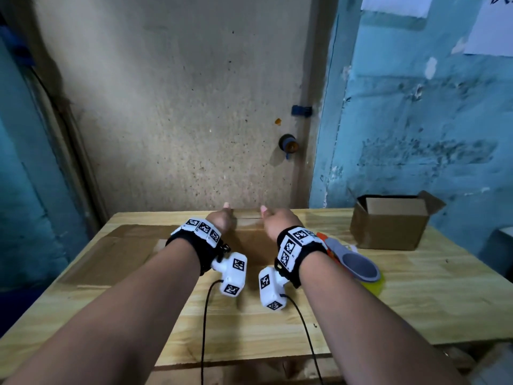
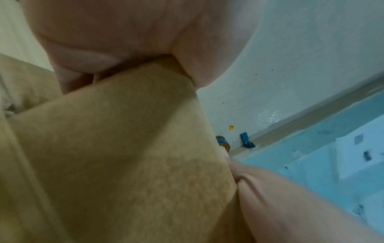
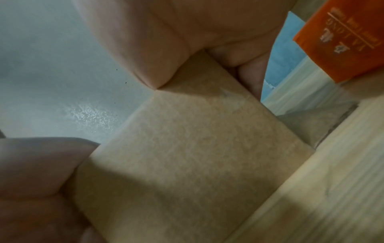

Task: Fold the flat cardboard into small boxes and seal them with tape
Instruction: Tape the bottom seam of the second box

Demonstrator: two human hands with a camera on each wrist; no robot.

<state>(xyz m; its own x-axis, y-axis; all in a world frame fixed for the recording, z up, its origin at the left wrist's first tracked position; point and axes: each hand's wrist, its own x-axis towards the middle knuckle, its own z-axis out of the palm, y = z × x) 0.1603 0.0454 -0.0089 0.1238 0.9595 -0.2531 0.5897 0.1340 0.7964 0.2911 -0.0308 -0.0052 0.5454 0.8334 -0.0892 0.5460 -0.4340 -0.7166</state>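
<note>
Step in hand: early in one box; flat cardboard [image 1: 125, 245] lying on the desk [image 1: 416, 301], far flap edge taken up by both hands, probably to raise the sheet or open it into a tube.
Task's thing: brown sheet spread across the left and middle of the desk, far edge near the wall, creases showing in the left wrist view.
Left hand [image 1: 219, 219]: clamped on the far edge of the cardboard; thumb [image 2: 207, 65] on one face, fingers [image 2: 79, 72] curled over the other, seen close in the left wrist view.
Right hand [image 1: 280, 219]: likewise pinching the same edge just beside the left; thumb [image 3: 145, 62] on the near face, fingers [image 3: 247, 70] wrapped behind.
Hands relative to each other: near, a short stretch of flap edge between them, not touching.
Tape dispenser [image 1: 352, 262]: grey and orange with a yellow roll, on the desk just right of the right wrist, untouched.
Open box [image 1: 388, 223]: already formed, flaps up, at the far right of the desk, well apart from the hands.
Next move calls for: pulling the gripped edge up and toward the body, squaring the panels along the creases, then folding the bottom flaps shut before reaching for tape.
Progress: judged barely started on this sheet; no tape on it visible.
</note>
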